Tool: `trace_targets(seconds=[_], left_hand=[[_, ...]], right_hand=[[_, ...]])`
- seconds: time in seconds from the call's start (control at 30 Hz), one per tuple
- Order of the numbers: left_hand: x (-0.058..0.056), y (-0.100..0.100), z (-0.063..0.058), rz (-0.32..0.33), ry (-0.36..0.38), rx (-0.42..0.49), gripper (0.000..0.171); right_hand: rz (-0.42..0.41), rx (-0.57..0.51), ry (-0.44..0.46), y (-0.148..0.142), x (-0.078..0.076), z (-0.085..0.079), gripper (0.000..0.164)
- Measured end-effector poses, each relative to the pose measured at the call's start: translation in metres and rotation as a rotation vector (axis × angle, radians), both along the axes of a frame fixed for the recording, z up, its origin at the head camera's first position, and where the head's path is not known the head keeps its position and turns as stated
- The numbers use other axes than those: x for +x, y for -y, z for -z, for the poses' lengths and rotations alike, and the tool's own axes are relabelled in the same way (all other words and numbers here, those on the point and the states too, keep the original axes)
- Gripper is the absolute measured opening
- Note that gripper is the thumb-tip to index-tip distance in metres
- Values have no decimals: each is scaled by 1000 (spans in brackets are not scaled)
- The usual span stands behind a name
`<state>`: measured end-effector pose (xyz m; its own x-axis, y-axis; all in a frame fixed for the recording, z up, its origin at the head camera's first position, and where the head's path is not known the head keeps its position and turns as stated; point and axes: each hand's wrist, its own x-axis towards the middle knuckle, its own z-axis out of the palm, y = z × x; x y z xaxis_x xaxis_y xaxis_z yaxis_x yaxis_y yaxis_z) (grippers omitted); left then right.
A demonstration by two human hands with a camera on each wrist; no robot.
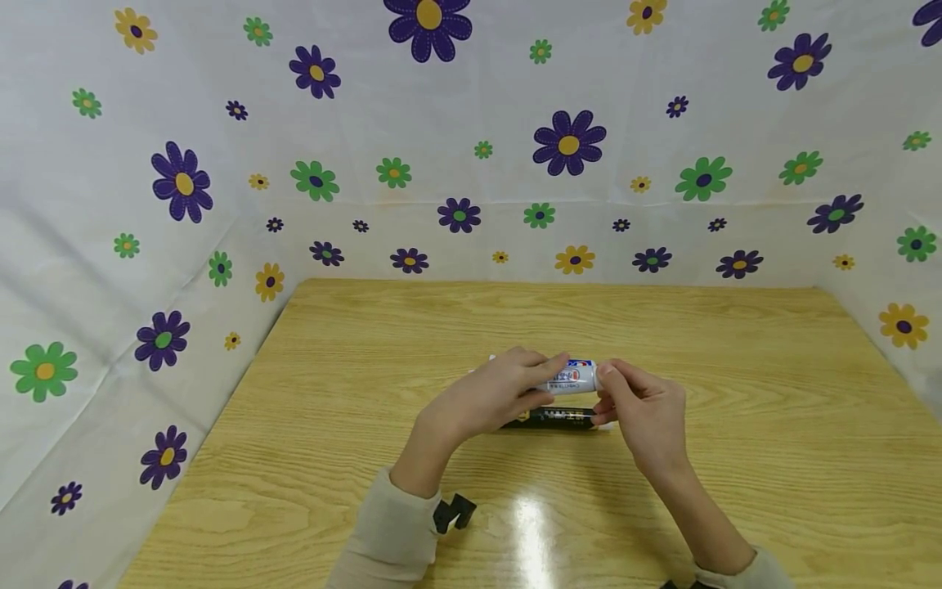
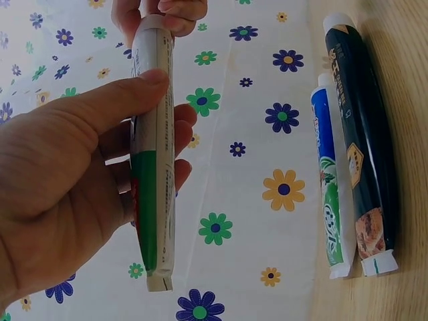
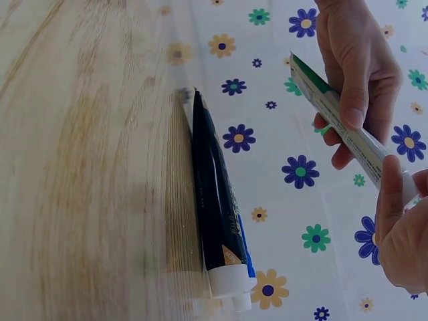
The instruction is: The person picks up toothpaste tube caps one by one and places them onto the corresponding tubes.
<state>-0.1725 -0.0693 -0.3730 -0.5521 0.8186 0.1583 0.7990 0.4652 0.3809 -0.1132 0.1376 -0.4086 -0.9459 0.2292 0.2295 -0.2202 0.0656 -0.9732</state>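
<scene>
Above the table, my left hand [image 1: 482, 401] holds a white and green toothpaste tube [image 2: 150, 134], its thumb pressed along the near side and the fingers behind. My right hand [image 1: 655, 421] pinches the white cap end of that same tube with thumb and fingers, covering most of the cap. Below the hands lies a black toothpaste tube [image 1: 555, 419] with a white cap. A smaller blue and green toothpaste tube [image 2: 328, 180] lies beside the black one on the table, both caps pointing the same way.
The wood-grain table [image 1: 331, 360] is bordered at the back and sides by a white cloth [image 1: 500, 98] printed with flowers. A black wrist mount [image 1: 455, 514] sits at the left sleeve. Light glares off the tabletop near the front.
</scene>
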Motion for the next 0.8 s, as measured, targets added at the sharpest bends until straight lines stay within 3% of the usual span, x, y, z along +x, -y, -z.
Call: trace_targets(seconds=[0.13,0.27,0.37,0.6,0.8], left_hand=[[3,-2,-2,-20,-18,-29,52],[5,-3,-2,-18,-91,-45,49],[4,-3,-1,0,-109,-13,46],[-1,2,3,9,11,49,49],[-5,3,5,7,37,86,49]], right_hand=[[-1,-7,23,0,0,-1,27],[8,-31,57,-1,-2,-2,28],[9,-36,73,-3,-2,-2,29],[-19,-34,76,-6,-3,-2,30],[-46,-8,48,-9,-4,0,31]])
